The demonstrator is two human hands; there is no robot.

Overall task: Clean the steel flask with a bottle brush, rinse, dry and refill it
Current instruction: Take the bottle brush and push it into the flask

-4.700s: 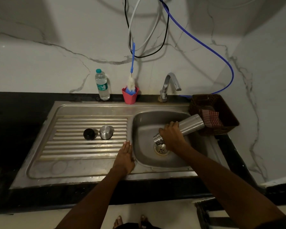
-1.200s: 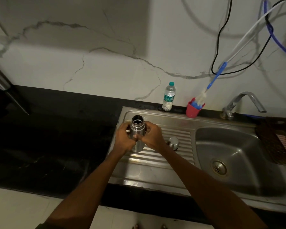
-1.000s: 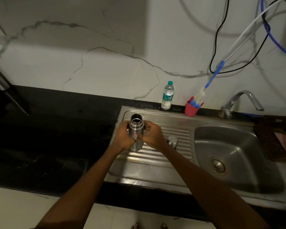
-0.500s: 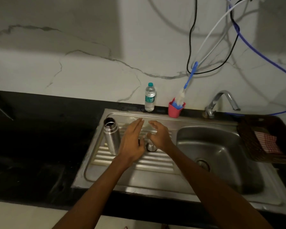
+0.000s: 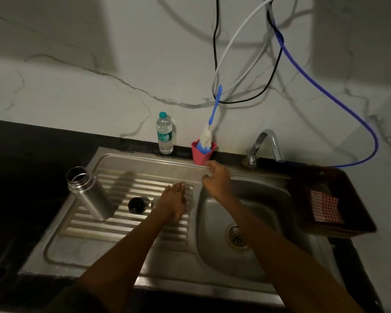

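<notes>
The steel flask (image 5: 89, 194) stands uncapped and upright at the left end of the ribbed drainboard (image 5: 113, 224). Its black cap (image 5: 136, 204) lies on the ribs beside it. My left hand (image 5: 172, 204) rests flat on the drainboard just right of the cap, holding nothing. My right hand (image 5: 216, 179) is stretched out over the sink's back rim, fingers apart, a short way below the pink cup (image 5: 202, 154) that holds the bottle brush (image 5: 209, 132) with its blue handle. A plastic water bottle (image 5: 164, 133) stands at the wall left of the cup.
The sink basin (image 5: 215, 245) with its drain lies on the right, the tap (image 5: 263, 144) behind it. A dark basket (image 5: 348, 199) holding a red checked cloth (image 5: 325, 206) sits at the far right. Black, white and blue cables hang on the marble wall.
The flask went from the basin to the drainboard's left end and both hands let it go. The left hand settled flat on the ribs; the right hand moved back and right toward the pink cup.
</notes>
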